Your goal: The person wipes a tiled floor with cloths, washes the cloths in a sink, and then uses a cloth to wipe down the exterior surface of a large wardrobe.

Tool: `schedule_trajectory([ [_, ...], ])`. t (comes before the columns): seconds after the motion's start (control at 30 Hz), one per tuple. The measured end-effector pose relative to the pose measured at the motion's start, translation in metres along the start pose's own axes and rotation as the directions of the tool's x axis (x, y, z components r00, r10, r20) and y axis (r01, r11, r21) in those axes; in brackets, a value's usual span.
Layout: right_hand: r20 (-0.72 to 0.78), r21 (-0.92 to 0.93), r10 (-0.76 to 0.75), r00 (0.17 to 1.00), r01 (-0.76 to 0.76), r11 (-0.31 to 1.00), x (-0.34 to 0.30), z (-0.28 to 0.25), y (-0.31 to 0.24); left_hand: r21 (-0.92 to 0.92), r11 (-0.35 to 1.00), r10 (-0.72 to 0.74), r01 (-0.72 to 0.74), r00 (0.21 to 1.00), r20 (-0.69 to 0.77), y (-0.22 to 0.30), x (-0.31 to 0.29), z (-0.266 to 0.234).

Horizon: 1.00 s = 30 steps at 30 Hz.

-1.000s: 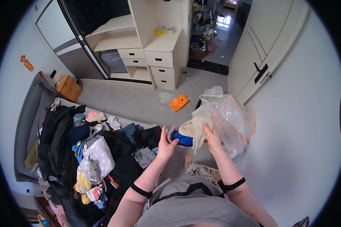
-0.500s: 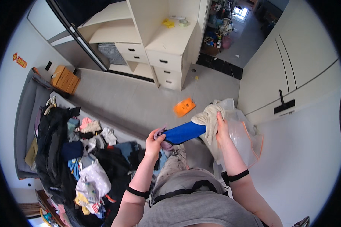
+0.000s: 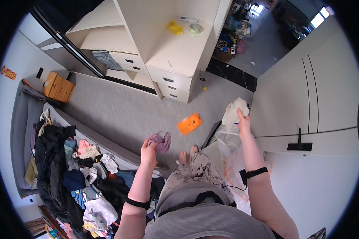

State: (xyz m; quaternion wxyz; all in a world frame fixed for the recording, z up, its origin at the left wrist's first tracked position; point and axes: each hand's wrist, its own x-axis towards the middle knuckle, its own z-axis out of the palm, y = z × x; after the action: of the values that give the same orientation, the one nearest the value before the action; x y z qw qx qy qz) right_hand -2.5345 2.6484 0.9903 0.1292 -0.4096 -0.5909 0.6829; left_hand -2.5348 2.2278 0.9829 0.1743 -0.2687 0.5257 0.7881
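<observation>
My left hand (image 3: 148,153) is closed around a small bunched purple cloth (image 3: 162,142), held over the floor near the bed. Off to the right, my right hand (image 3: 244,122) grips a crumpled cream cloth (image 3: 232,114). Small bits of blue show at the edge of that cloth, mostly hidden by it. Below my right hand stands a clear plastic bag (image 3: 227,142) with orange trim, partly covered by my forearm. An orange packet (image 3: 190,123) lies on the grey floor between my hands.
A grey bed (image 3: 83,125) at the left bears a heap of clothes (image 3: 54,155). Ahead stands a cream wardrobe with drawers (image 3: 169,79); a wooden nightstand (image 3: 59,87) is far left. A white door (image 3: 307,95) with a black handle is at the right, beside a doorway.
The blue piece stretched between my hands no longer spans them. My hands have moved apart, purple cloth in the left, cream cloth in the right. The view has shifted.
</observation>
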Motion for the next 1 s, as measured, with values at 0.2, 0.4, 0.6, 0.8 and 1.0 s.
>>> schedule_trajectory([
  [0.2, -0.026, -0.329, 0.028, 0.999, -0.035, 0.944, 0.109, 0.012, 0.008, -0.101, 0.99, -0.103, 0.096, 0.993, -0.064, 0.012, 0.016, 0.029],
  [0.4, 0.535, -0.401, 0.253, 0.806, -0.021, 0.916, 0.092, 0.099, -0.031, 0.092, 0.992, -0.097, 0.085, 0.986, 0.137, 0.043, 0.022, 0.104],
  [0.6, 0.925, -0.318, 0.246, 0.291, 0.234, 0.919, 0.049, 0.136, -0.038, 0.172, 0.982, 0.01, -0.079, 0.93, 0.368, 0.069, 0.051, 0.193],
  [0.8, 0.865, -0.261, 0.113, 0.489, 0.247, 0.933, 0.092, 0.139, -0.055, 0.128, 0.94, 0.3, -0.317, 0.944, 0.137, 0.087, 0.089, 0.197],
  [1.0, 0.666, 0.12, 0.044, 0.745, -0.165, 0.979, 0.118, 0.136, -0.081, 0.038, 0.965, 0.263, -0.26, 0.948, -0.179, 0.112, 0.107, 0.185],
])
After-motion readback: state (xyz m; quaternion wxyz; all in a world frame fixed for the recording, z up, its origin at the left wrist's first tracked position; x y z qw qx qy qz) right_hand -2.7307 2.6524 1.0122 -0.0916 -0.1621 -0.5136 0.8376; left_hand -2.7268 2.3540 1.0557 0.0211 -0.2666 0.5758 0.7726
